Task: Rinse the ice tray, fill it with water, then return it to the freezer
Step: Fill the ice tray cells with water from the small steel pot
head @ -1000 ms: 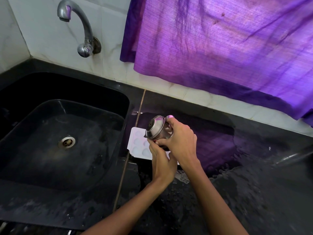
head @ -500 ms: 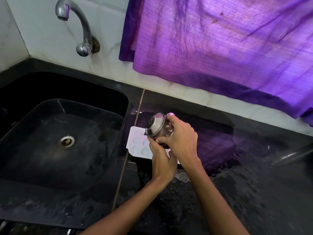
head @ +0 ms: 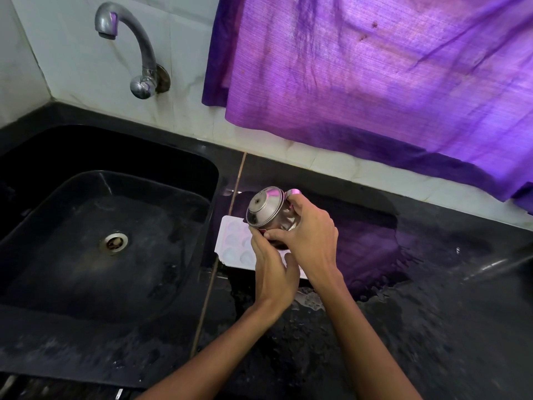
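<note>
Fingers [head: 277,235] of both hands held a tilted steel pot [head: 266,207] above the white ice tray [head: 235,241]; pouring too fast could spill beside the tray.

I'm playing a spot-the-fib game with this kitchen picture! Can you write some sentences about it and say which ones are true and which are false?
1. The ice tray lies on the counter beside the sink. True.
2. Water is running from the tap. False: no water comes out.
3. Both hands hold a tipped metal cup over the tray. True.
4. The curtain is green. False: it is purple.
5. The sink is full of dishes. False: only its drain shows.
</note>
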A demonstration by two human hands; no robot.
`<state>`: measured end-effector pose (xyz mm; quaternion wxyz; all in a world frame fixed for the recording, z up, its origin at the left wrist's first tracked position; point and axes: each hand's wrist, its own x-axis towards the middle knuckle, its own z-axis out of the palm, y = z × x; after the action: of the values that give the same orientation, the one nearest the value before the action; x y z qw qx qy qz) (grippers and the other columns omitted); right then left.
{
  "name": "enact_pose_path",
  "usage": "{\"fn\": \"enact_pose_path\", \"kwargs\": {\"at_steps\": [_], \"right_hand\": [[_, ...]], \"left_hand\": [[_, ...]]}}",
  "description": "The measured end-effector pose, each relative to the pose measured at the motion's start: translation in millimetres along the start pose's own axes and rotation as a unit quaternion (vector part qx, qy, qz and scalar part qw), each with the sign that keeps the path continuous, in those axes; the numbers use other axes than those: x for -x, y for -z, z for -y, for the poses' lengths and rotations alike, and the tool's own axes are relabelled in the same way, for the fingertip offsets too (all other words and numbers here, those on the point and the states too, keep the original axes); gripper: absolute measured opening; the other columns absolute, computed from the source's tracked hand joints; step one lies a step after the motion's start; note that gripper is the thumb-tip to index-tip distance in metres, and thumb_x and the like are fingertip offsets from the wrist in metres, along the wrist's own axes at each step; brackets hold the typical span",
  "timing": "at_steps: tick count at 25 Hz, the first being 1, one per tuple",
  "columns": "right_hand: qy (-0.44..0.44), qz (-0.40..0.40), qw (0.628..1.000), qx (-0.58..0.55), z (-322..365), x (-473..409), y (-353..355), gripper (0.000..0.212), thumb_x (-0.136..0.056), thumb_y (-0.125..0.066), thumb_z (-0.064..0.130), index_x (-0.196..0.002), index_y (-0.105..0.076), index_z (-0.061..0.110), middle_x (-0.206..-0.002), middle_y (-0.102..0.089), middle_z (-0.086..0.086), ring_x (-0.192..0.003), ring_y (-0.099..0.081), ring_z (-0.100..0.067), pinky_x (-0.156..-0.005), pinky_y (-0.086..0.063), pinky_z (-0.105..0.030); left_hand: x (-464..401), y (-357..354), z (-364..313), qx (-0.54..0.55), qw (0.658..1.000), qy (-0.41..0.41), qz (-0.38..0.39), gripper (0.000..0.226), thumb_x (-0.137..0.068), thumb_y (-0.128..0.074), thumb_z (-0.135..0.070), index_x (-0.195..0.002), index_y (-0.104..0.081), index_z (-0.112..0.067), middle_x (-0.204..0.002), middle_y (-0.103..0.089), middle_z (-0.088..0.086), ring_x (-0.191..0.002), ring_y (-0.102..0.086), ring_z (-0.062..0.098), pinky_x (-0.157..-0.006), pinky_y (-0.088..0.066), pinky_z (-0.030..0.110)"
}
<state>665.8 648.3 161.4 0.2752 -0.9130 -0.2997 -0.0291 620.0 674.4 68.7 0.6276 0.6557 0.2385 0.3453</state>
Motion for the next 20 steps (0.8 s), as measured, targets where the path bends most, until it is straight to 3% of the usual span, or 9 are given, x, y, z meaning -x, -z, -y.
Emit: {"fn": "enact_pose_path", "kwargs": {"at_steps": [5, 8, 11, 16, 20], "right_hand": [[0.011, 0.007, 1.000, 0.020, 1.7, 0.3, -1.7, 0.064, -0.059, -0.084, 0.038, -0.114, -0.053, 0.028, -0.100, -0.068, 0.010, -0.094, -0.062, -0.013, -0.074, -0.047, -0.030], [0.005, 0.007, 1.000, 0.009, 0.5, 2.1, -3.2, 0.063, -0.058, -0.085, 0.038, -0.113, -0.054, 0.028, -0.098, -0.068, 0.011, -0.094, -0.062, -0.012, -0.071, -0.045, -0.029], [-0.001, 0.007, 1.000, -0.019, -1.7, 5.3, -5.5, 0.064, -0.056, -0.086, 0.037, -0.112, -0.055, 0.028, -0.096, -0.069, 0.011, -0.095, -0.063, -0.010, -0.071, -0.047, -0.030], [-0.003, 0.011, 0.999, -0.031, -2.7, 16.0, -5.2, 0.065, -0.056, -0.087, 0.034, -0.113, -0.057, 0.027, -0.095, -0.069, 0.011, -0.092, -0.063, -0.009, -0.070, -0.047, -0.028], [-0.011, 0.031, 0.999, -0.011, -3.2, 25.2, -4.4, 0.065, -0.056, -0.086, 0.038, -0.113, -0.055, 0.029, -0.093, -0.068, 0.013, -0.092, -0.062, -0.007, -0.064, -0.042, -0.024]], "left_hand": [[1.5, 2.3, 0.5, 0.004, 1.000, 0.005, 0.004, 0.089, -0.084, -0.061, -0.002, -0.149, -0.003, -0.020, -0.135, -0.043, 0.004, -0.119, -0.051, 0.010, -0.095, -0.046, 0.020], [3.9, 4.5, 0.0, 0.000, 1.000, 0.013, 0.006, 0.090, -0.085, -0.060, -0.002, -0.150, 0.001, -0.018, -0.137, -0.042, 0.004, -0.119, -0.050, 0.005, -0.089, -0.040, 0.005], [7.9, 6.8, -1.9, 0.000, 1.000, 0.018, 0.007, 0.090, -0.085, -0.059, 0.002, -0.150, 0.001, -0.016, -0.135, -0.042, 0.003, -0.113, -0.049, -0.005, -0.084, -0.037, 0.000], [20.5, 12.9, -4.4, -0.001, 1.000, 0.028, 0.008, 0.088, -0.084, -0.058, 0.003, -0.149, -0.002, -0.017, -0.136, -0.040, 0.000, -0.113, -0.047, -0.009, -0.081, -0.039, 0.001], [31.8, 14.4, -3.5, 0.003, 0.999, 0.040, 0.014, 0.083, -0.083, -0.058, 0.005, -0.148, -0.010, -0.015, -0.133, -0.044, -0.001, -0.111, -0.051, -0.004, -0.080, -0.041, 0.003]]}}
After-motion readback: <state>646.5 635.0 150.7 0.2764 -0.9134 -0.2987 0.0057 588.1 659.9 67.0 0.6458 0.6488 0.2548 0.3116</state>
